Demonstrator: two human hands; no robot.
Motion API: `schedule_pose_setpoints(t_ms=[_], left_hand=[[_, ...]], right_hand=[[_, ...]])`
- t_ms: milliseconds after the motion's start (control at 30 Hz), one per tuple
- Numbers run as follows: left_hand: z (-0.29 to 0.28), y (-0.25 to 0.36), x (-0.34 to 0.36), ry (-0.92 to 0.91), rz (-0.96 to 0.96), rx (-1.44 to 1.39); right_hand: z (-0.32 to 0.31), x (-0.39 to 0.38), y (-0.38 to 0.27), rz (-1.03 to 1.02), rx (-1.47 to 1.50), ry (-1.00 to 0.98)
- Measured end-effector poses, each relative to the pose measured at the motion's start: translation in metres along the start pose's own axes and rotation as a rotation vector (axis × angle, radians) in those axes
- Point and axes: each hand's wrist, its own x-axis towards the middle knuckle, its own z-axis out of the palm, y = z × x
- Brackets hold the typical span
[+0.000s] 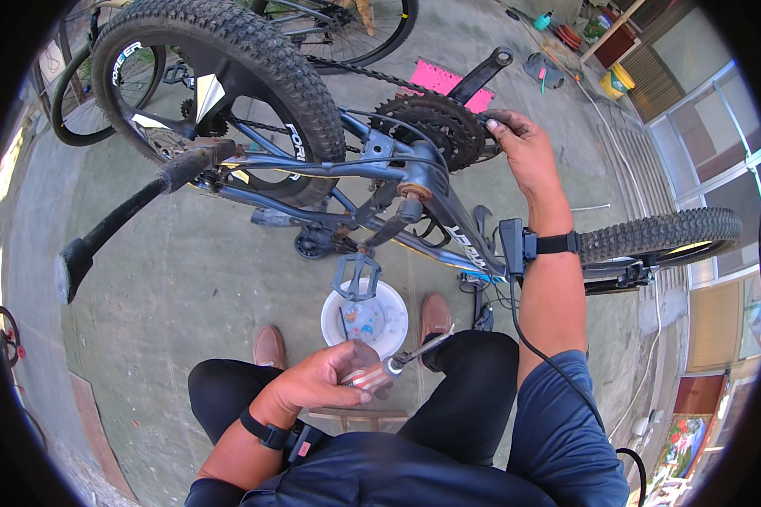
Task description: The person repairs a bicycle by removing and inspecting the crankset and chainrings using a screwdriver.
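An upside-down blue-grey bicycle (440,182) stands in front of me. My left hand (325,376) is closed around the handle of a screwdriver (393,365), its shaft pointing up and right above my lap; the handle is slightly blurred. With my right arm stretched forward, my right hand (522,139) has its fingers bent over the right edge of the chainrings (435,127). Part of the fingertips is hidden behind the chainrings' edge. A crank arm (480,74) sticks up beyond them, and the chain (364,72) runs left to the rear wheel (220,93).
A white bucket (399,331) stands between my feet, under a pedal (355,277). The front wheel (664,237) lies to the right, the black saddle post (135,203) juts left. A pink sheet (435,78) lies beyond, near a second bicycle (347,25). A yellow bucket (617,80) stands far right.
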Motion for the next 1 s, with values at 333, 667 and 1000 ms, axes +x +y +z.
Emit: schedule_pose_setpoints(t_ms=[333, 667, 1000], left_hand=[[-0.006, -0.006, 0.006, 0.012, -0.01, 0.016], [-0.006, -0.006, 0.006, 0.005, 0.006, 0.026], [-0.003, 0.002, 0.003, 0.007, -0.037, 0.027]], right_hand=[[-0.001, -0.008, -0.008, 0.037, 0.008, 0.033], [-0.022, -0.017, 0.014, 0.069, -0.149, -0.006], [-0.016, -0.004, 0.003, 0.004, -0.012, -0.015]])
